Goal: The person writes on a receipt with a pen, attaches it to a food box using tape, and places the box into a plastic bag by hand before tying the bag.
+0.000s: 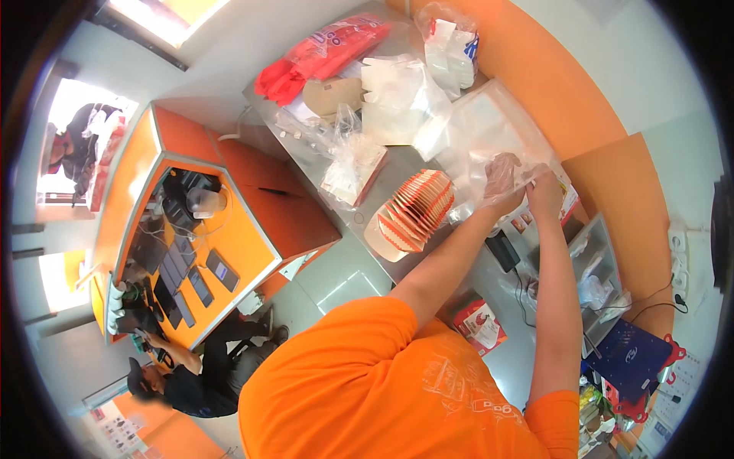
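Note:
A clear plastic bag (478,138) lies over the metal counter, its opening toward me. My left hand (501,176) is inside the bag, seen through the film with its fingers stretched out. At the bag's edge, my right hand (543,190) pinches the plastic, close beside the left wrist. Left of my left forearm lies a row of nested paper food containers (419,208) with an orange-red and white pattern. Further left, another clear bag (348,164) covers a small box. White folded card sheets (394,96) are stacked behind these.
Red packaging (325,53) and a plastic-wrapped pack (451,53) are at the counter's far end. A black power adapter (502,251) with a cable and a red box (480,325) are nearer me. A co-worker (202,382) sits at an orange desk (248,256) with several phones.

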`<state>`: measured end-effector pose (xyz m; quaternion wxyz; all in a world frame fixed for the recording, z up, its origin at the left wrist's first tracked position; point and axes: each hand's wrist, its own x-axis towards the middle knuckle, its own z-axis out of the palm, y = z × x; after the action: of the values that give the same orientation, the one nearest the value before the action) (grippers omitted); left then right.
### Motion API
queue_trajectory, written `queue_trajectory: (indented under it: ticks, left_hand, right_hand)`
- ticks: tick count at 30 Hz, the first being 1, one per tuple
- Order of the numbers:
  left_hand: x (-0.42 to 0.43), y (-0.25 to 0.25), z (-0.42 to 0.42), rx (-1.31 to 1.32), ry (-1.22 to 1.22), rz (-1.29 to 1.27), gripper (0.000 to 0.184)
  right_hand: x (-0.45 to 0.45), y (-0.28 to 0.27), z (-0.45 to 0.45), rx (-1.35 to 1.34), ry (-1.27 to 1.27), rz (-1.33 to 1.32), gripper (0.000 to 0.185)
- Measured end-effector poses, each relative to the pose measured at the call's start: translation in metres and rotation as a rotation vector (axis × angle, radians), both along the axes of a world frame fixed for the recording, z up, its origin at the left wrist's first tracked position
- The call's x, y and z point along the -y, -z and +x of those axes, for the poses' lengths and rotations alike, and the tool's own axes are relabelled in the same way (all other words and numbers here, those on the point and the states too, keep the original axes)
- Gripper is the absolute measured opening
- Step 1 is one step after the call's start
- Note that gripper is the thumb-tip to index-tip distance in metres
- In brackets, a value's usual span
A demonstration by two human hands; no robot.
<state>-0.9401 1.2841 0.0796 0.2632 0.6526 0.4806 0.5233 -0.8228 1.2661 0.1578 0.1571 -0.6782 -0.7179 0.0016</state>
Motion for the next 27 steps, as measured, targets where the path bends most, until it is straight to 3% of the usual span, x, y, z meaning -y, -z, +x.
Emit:
queue_trajectory:
  ticks: [3,6,8,9,10,11,13,16,18,19,21,22,24,27]
  left_hand:
    - [0.008,0.009,-0.019,-0.308,0.03,0.224,0.023]
    - [-0.019,0.077,0.004,-0.299,-0.155,0.332,0.03]
    - [-0.032,0.044,-0.003,-0.596,0.049,-0.085,0.022]
    - [-0.034,0.048,-0.001,-0.728,0.001,-0.041,0.019]
    - [-0.036,0.064,0.006,-0.86,-0.052,0.007,0.016]
    - [-0.041,0.107,0.019,-0.938,-0.271,0.22,0.018]
    - [-0.052,0.14,0.034,-0.891,-0.443,0.355,0.019]
    - [-0.06,0.142,0.026,-0.575,-0.262,0.124,0.02]
    - [-0.063,0.139,0.018,-0.371,-0.132,-0.025,0.021]
    - [-0.06,0.124,0.016,-0.526,-0.117,-0.029,0.022]
    - [-0.05,0.084,0.011,-0.835,-0.084,-0.027,0.022]
    - [-0.054,0.083,0.009,-0.841,-0.037,-0.042,0.022]
    - [-0.063,0.081,0.002,-0.856,0.057,-0.075,0.023]
    - [-0.07,0.079,-0.008,-0.714,0.13,0.092,0.025]
  right_hand:
    - [0.006,-0.01,0.001,0.093,-0.031,-0.112,0.016]
    - [0.014,0.014,-0.004,0.148,-0.039,-0.169,0.018]
    - [0.029,0.002,-0.016,0.246,-0.045,-0.192,0.019]
    - [0.042,-0.014,-0.037,0.321,-0.057,-0.215,0.02]
    - [0.051,-0.013,-0.041,0.193,-0.126,-0.073,0.018]
    - [0.06,-0.01,-0.045,0.063,-0.201,0.073,0.017]
    - [0.073,-0.034,-0.067,-0.042,-0.219,0.128,0.013]
    - [0.083,-0.057,-0.084,-0.292,-0.195,0.183,0.018]
    - [0.087,-0.062,-0.07,-0.437,0.041,-0.176,0.024]
    - [0.088,-0.066,-0.062,-0.508,0.16,-0.35,0.027]
    - [0.098,-0.043,-0.045,-0.39,-0.121,-0.263,0.033]
    - [0.103,-0.037,-0.04,-0.326,-0.258,-0.219,0.035]
    - [0.107,-0.028,-0.052,-0.596,-0.114,-0.459,0.039]
    - [0.093,-0.02,-0.072,-0.889,0.097,-0.682,0.046]
